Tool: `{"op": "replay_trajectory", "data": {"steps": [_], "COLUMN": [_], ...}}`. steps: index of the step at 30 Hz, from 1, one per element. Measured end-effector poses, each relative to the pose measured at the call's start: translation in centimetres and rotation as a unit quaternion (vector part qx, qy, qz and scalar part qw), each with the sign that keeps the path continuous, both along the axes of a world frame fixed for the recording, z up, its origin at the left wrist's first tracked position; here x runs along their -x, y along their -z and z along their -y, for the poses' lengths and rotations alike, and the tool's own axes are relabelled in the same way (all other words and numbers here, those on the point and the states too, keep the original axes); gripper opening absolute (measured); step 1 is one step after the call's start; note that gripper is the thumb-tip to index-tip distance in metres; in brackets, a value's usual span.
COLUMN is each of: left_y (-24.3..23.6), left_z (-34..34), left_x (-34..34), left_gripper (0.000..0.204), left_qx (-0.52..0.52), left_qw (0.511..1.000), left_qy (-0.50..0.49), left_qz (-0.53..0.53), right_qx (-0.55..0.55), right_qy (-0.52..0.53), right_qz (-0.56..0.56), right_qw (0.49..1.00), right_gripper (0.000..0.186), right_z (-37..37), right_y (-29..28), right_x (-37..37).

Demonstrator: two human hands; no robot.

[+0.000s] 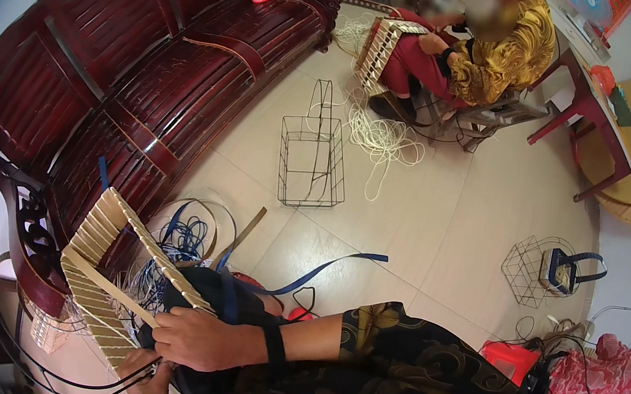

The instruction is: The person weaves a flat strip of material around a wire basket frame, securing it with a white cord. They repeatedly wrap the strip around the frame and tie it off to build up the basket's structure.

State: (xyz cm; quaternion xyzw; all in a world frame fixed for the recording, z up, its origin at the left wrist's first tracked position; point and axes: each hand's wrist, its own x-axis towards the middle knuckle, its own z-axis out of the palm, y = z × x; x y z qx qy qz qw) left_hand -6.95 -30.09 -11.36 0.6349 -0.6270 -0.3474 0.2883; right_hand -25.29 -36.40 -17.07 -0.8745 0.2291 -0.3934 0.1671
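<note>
- Two hands noted on the job: the person's right hand (202,340) and left hand (146,387), set close together at the near end of a slatted woven piece (95,309).
- Location: the woven piece stands tilted at the person's left, just in front of the dark wooden bench (158,114), above the floor (439,238).
- Right hand: fingers curled, apparently grasping the end of a flat tan strip (120,297) that crosses the woven piece.
- Left hand: fingers bent at the lower edge; dark cords pass in front, so I cannot tell whether it grips or merely steadies.
- Weight, as judged: light; thin slats and a corded edge, with hollow space between the sides.
- Stiffness, as judged: the slatted sides should keep their shape, though they may flex if squeezed; the flat tan strip looks springy.
- Surface, as judged: smooth, so the flat tan strip could slide in a loose pinch.
- Fragility, as judged: unlikely to shatter; a sharp fold might crease it.
- Recommended hold: the corded rim or a corner for the body; the strip flat between thumb and fingers, near its end.
- Nearby: a loose blue strip (321,270), well clear of both hands.
</note>
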Motion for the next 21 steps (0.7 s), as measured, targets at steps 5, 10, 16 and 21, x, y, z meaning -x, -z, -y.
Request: {"op": "replay_trajectory", "data": {"steps": [5, 10, 16, 21], "left_y": [0.6, -1.2, 0.0, 1.4], "left_z": [-0.5, -0.4, -0.8, -0.8], "left_x": [-0.6, -0.1, -1.8, -2.7], "left_gripper": [0.007, 0.019, 0.022, 0.024], "left_qx": [-0.041, -0.028, 0.004, 0.009], "left_qw": [0.996, 0.996, 0.976, 0.992], "left_qy": [-0.049, 0.02, 0.079, 0.042], "left_qz": [-0.063, 0.08, 0.203, 0.119], "right_qx": [-0.007, -0.026, -0.028, -0.017], "right_qy": [-0.004, -0.006, -0.016, -0.005], "right_qz": [0.002, 0.022, 0.04, 0.048], "right_qw": [1.0, 0.999, 0.999, 0.999], "right_gripper": [0.016, 0.015, 0.015, 0.015], "right_z": [-0.3, -0.5, -0.2, -0.4], "right_y": [0.1, 0.8, 1.3, 1.5], "right_x": [-0.2, -0.7, -1.2, -1.5]}}
